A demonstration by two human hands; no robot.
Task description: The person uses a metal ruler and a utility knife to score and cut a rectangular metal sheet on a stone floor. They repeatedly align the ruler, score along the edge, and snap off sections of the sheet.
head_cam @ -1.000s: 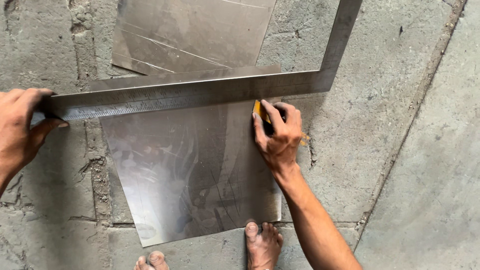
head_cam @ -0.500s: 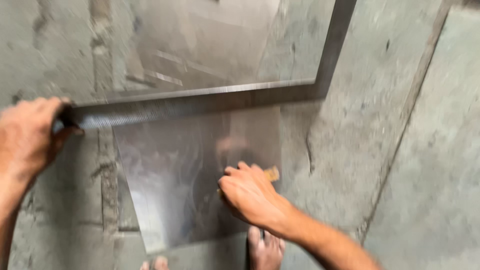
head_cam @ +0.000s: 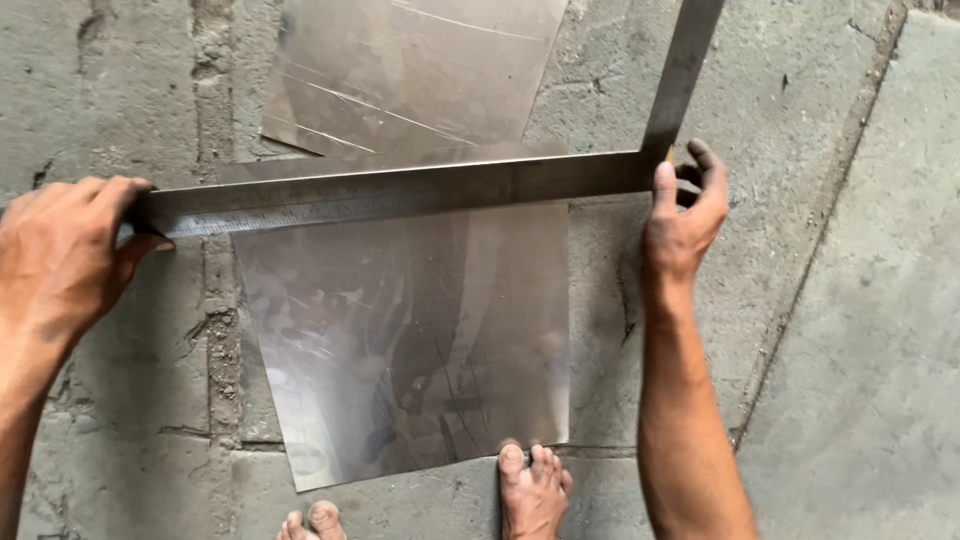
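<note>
Cracked concrete floor (head_cam: pixel 830 300) bears two steel sheets (head_cam: pixel 410 330); both hands' fingers (head_cam: pixel 665 185) grip the framing square (head_cam: pixel 400 190).

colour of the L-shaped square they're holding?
Dull grey steel square, with a fine graduated scale along its edge. Shows best in the head view.

A steel framing square (head_cam: pixel 400 192) lies flat across the top edge of a shiny metal sheet (head_cam: pixel 420 340) on the concrete floor, its long graduated arm running left to right and its short arm pointing away at the right corner. The sheet is thin, reflective and roughly rectangular, lying flat.
</note>
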